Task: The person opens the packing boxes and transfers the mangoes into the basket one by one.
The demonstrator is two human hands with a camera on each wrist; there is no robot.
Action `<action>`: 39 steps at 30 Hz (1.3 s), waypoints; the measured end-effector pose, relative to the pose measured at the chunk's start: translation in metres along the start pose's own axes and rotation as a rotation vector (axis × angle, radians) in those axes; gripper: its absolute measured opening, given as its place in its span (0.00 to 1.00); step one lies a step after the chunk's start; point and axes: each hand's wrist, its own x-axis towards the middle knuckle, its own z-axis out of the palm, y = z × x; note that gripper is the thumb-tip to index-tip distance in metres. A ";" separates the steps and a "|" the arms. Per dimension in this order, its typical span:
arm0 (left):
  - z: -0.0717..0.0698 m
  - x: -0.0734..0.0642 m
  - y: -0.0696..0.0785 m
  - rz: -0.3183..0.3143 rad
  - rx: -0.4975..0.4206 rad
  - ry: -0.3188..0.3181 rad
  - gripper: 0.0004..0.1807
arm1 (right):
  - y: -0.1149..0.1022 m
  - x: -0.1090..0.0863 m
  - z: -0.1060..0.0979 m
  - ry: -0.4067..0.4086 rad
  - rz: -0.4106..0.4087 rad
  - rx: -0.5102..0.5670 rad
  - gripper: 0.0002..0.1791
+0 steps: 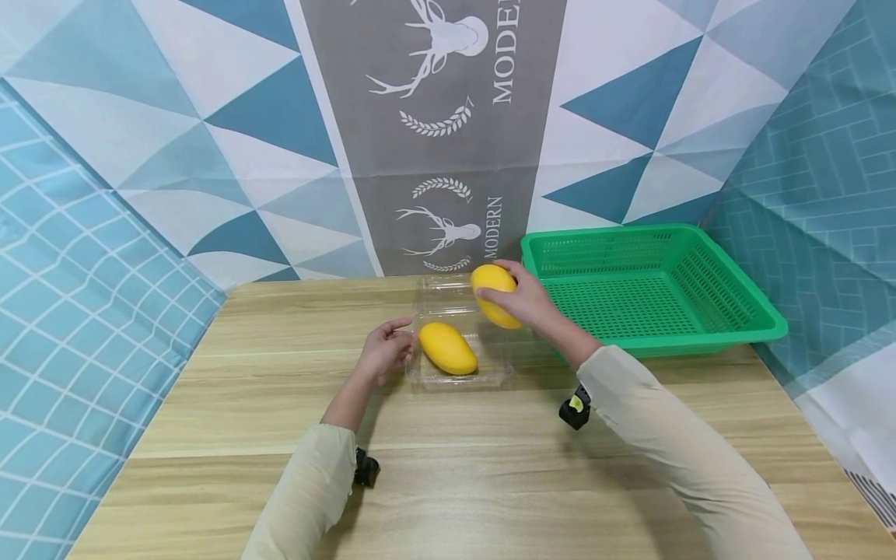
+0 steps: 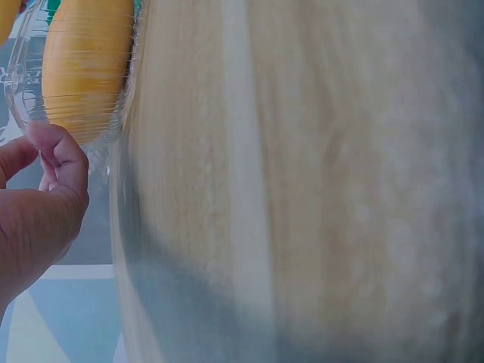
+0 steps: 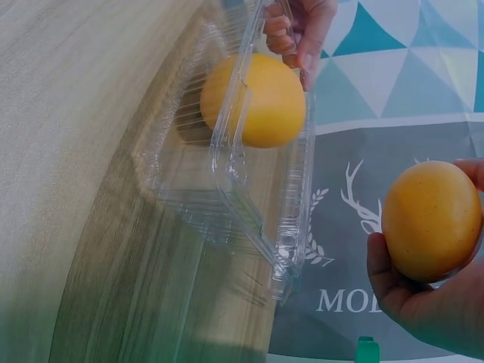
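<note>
A clear plastic clamshell box [image 1: 495,379] stands with its lid raised on the wooden table. One yellow mango [image 1: 448,348] lies inside, toward the left part of the box. My left hand [image 1: 385,351] is at the box's left edge; in the left wrist view its thumb and finger pinch the rim. Above the right back of the box, my right hand [image 1: 530,297] grips a second yellow mango [image 1: 494,289]. The right wrist view shows this mango [image 3: 429,221] apart from the box, fingers curled beneath it.
A green plastic basket [image 1: 672,344] with perforated walls stands to the right of the box. The wooden table [image 1: 448,467] meets a patterned cloth backdrop [image 1: 455,171] behind the box, with more cloth at both sides. Black wrist cameras hang under both sleeves.
</note>
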 end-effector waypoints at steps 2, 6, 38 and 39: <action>0.000 0.000 0.000 0.000 0.001 0.001 0.25 | 0.000 0.000 -0.001 0.000 0.002 -0.003 0.40; 0.000 0.000 0.000 0.000 0.000 0.003 0.25 | 0.000 -0.001 -0.003 -0.009 0.007 0.006 0.40; 0.000 -0.001 0.000 0.004 0.004 0.007 0.24 | 0.004 -0.001 -0.021 0.035 0.062 -0.055 0.40; 0.000 -0.001 0.000 0.004 0.003 0.005 0.24 | 0.004 -0.001 -0.022 0.036 0.062 -0.058 0.40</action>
